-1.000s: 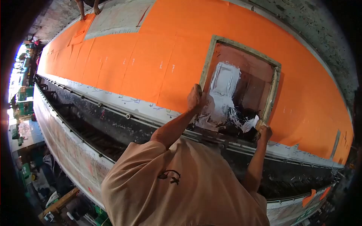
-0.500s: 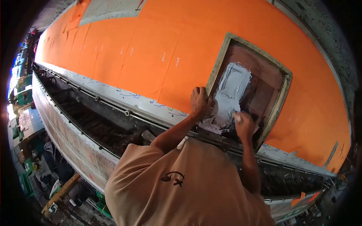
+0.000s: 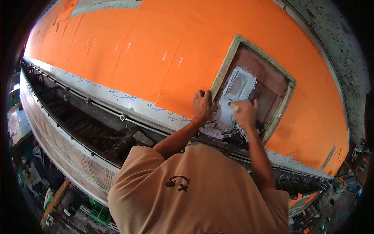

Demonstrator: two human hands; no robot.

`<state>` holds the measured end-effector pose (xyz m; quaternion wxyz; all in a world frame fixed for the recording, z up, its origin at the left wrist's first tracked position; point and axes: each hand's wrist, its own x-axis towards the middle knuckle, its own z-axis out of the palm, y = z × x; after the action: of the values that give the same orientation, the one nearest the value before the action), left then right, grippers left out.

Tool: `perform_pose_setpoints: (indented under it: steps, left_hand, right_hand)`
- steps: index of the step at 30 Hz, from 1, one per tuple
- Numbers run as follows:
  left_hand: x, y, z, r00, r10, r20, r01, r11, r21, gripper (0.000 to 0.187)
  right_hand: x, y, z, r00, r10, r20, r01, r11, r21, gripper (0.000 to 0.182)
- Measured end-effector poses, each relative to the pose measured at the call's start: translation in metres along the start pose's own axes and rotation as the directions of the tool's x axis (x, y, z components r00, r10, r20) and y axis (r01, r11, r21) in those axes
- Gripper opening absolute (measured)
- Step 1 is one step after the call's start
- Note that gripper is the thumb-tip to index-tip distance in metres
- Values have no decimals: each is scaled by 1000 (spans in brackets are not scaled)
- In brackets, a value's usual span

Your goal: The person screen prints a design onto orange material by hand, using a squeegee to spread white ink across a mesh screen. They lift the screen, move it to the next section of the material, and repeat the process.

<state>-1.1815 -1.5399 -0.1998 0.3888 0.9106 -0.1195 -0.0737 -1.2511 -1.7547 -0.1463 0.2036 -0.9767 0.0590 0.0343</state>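
A screen-printing frame (image 3: pixel 226 64) with wooden sides lies tilted on the orange cloth (image 3: pixel 148 50). Pale grey ink (image 3: pixel 230 111) is smeared thickly over its lower left part, around a rounded rectangular shape. My left hand (image 3: pixel 203 106) has its fingers curled on the frame's left side, close to the lower corner. Over the inked screen, my right hand (image 3: pixel 246 113) is closed around something small; a pale stub with a dark end shows by the thumb. The rest of what it holds is hidden.
A metal rail with round stops (image 3: pixel 123 117) runs along the near edge of the long table. Below it lies a dark trough (image 3: pixel 93 124) holding a grey block (image 3: pixel 143 138). A pale grey panel (image 3: pixel 105 6) lies at the upper left.
My right hand has moved up and slightly left over the ink, away from my body. My left hand stays at the frame's side. The whole view has shifted a little.
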Motion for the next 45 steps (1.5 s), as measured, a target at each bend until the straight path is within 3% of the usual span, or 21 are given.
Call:
perform_pose_setpoints:
  steps: [3,5,8,10,14,15,16,17,18,21,22,25,26,29,31,34,36,40,42,44,45]
  left_hand:
    - [-1,-4,0,1000,18,-9,-19,1000,-15,44]
    - [-7,2,-1,1000,3,25,-2,999,-41,44]
    - [-2,16,-6,996,-84,32,88,989,-117,44]
    - [1,18,0,987,-159,15,160,978,-137,47]
    - [5,-2,20,995,74,-71,-79,995,-69,38]
    - [2,13,19,994,95,-57,-99,992,-77,38]
    - [-2,38,13,999,-30,29,37,968,-248,37]
    - [-6,59,18,981,-140,138,184,901,-394,35]
    - [-10,64,52,996,-81,45,92,922,-376,35]
    - [-20,131,118,967,-207,151,237,947,-217,35]
    - [-27,127,160,997,-47,69,60,979,-196,35]
    - [-64,168,212,997,50,-59,-58,990,-132,34]
    - [-74,171,215,999,29,18,-25,984,-175,34]
    - [-91,162,219,1000,-6,7,7,988,-157,35]
    - [-97,159,216,996,58,-62,-64,992,-107,34]
    - [-89,155,215,987,113,-114,-101,989,109,36]
    - [-92,151,215,983,138,-124,-119,982,149,37]
    - [-97,149,214,989,119,-87,-111,989,97,43]
    - [-101,149,211,991,116,-63,-111,991,73,46]
    - [-100,153,207,994,97,-54,-95,994,50,48]
    - [-100,155,204,995,90,-44,-89,995,35,49]
  right_hand:
    - [62,22,-29,992,87,87,-92,995,46,29]
    - [85,32,-15,962,34,-272,-21,999,50,30]
    - [20,2,37,919,43,-391,-73,995,-64,27]
    - [-36,-6,41,930,-65,-361,61,998,-24,30]
    - [-126,27,-34,854,80,-514,-83,996,17,32]
    - [-149,58,-22,660,488,-571,-205,848,488,29]
    - [-174,100,-1,404,819,-407,-155,500,852,25]
    - [-202,151,-1,350,920,-177,-236,270,934,23]
    - [-233,204,-5,280,957,70,-297,17,955,21]
    - [-266,304,-19,344,937,-62,-271,162,949,21]
    - [-264,319,-53,337,936,-100,-323,215,922,20]
    - [-289,360,-79,313,940,-134,-388,255,886,19]
    - [-301,373,-85,314,938,-147,-411,274,869,18]
    - [-338,380,-55,319,948,-19,-297,119,947,27]
    - [-355,379,-35,293,955,-56,-366,166,916,43]
    - [-359,366,-28,320,947,23,-229,53,972,57]
    - [-353,359,-31,414,908,-62,-265,185,946,61]
    - [-337,335,-25,375,925,-70,-482,259,837,50]
    - [-328,311,-8,741,590,-322,-564,806,178,36]
    - [-266,263,-33,928,299,-220,-216,917,336,28]
    - [-216,248,-59,960,278,-28,-254,910,326,26]
